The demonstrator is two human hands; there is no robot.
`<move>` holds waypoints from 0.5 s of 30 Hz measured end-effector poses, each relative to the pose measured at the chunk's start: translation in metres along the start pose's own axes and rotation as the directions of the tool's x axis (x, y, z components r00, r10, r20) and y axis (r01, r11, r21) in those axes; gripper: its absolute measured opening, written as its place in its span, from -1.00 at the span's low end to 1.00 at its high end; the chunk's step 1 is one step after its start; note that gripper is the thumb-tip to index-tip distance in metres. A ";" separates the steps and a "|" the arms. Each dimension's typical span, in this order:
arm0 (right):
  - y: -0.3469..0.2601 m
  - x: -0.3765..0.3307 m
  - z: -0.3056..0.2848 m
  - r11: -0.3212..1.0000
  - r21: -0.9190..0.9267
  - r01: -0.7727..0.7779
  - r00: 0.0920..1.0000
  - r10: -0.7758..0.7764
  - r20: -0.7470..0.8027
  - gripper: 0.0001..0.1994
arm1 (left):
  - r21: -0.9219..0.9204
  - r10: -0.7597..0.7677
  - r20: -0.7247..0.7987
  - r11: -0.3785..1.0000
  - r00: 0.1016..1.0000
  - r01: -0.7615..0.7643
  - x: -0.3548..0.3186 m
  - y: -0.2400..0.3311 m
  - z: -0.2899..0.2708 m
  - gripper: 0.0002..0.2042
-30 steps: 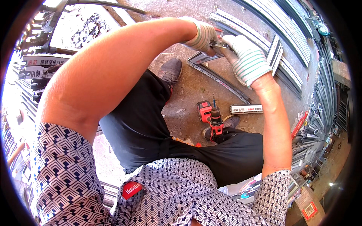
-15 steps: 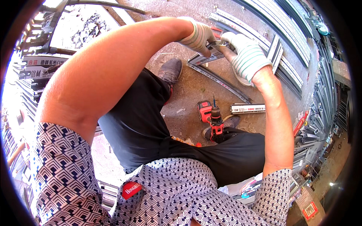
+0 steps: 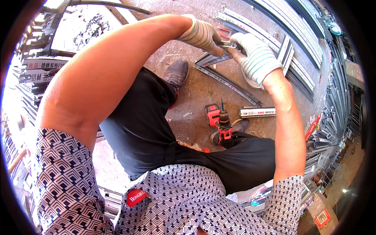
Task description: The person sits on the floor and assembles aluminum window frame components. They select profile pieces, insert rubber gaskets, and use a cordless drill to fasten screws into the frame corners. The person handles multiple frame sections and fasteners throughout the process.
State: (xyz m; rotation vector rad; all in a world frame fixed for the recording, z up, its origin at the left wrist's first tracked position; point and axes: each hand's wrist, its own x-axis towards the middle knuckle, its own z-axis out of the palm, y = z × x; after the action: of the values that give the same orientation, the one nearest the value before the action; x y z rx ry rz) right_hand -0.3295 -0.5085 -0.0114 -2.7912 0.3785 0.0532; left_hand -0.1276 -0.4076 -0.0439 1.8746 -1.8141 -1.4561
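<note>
My left hand (image 3: 201, 36), in a white glove with green stripes, is closed at the near end of a silver metal piece (image 3: 228, 45). On the other side of it, my right hand (image 3: 253, 55), gloved alike, pinches the same piece between thumb and fingers. Its exact shape is partly hidden by the gloves. Just below the hands lies a corner of aluminium profile (image 3: 211, 59), joined to a long profile strip (image 3: 231, 84) on the floor. A red object (image 3: 224, 32) shows between the hands, its kind unclear.
A red and black cordless drill (image 3: 222, 121) stands between my feet, bit upward. Beside it lies a short labelled profile (image 3: 257, 112). Long profiles (image 3: 291, 27) are stacked at the far right, more (image 3: 43, 68) at the left. A red-handled tool (image 3: 313, 127) lies at the right.
My left hand has shifted slightly to the left, and its fingers have drawn back a little along the metal piece. My right hand stays nearly in place.
</note>
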 end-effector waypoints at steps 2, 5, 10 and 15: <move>0.000 -0.001 0.000 1.000 -0.008 0.014 1.000 -0.014 -0.006 -0.72 | -0.025 -0.020 0.002 1.000 1.000 0.020 -0.002 0.001 -0.002 -0.34; 0.001 -0.002 0.003 0.998 -0.022 0.062 0.997 -0.063 -0.049 -0.75 | -0.033 0.001 0.026 0.999 1.000 0.000 0.000 0.001 -0.002 -0.32; -0.009 -0.004 0.000 0.992 -0.040 0.117 0.990 -0.119 -0.070 -0.82 | -0.088 -0.027 0.105 0.995 0.994 0.036 0.000 -0.002 -0.003 -0.27; -0.011 -0.004 -0.004 0.990 -0.113 0.082 0.997 -0.081 0.012 -0.85 | -0.131 -0.048 0.119 0.989 0.992 0.064 0.003 -0.002 0.003 -0.26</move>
State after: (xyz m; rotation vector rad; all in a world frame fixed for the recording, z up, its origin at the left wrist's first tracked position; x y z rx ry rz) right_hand -0.3307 -0.4984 -0.0036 -2.9149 0.2673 0.0684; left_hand -0.1293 -0.4083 -0.0485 1.8248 -1.6750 -1.6944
